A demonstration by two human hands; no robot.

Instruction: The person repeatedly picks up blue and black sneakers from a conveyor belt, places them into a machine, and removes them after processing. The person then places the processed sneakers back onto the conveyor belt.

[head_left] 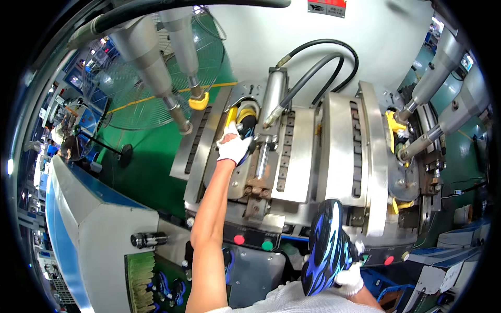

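My left hand (pixel 233 147), in a white glove with bare fingertips, reaches into the left station of a metal press. Its curled fingers grip a dark blue and black shoe (pixel 247 129) there, partly hidden by the hand, next to a yellow pad (pixel 231 117). My right hand (pixel 350 279), also in a white glove, is low at the right. It holds another shoe (pixel 327 245), black with blue and white flame-like patterns, tilted with its toe up; the fingers behind it are partly hidden.
Steel press blocks (pixel 344 151) fill the middle, with a metal cylinder (pixel 275 94) and black hoses above. Yellow-tipped rods (pixel 198 99) hang at the left. Red (pixel 239 239) and green (pixel 267 245) buttons line the front. More shoes (pixel 169 288) lie at lower left, beside a brush (pixel 141 281).
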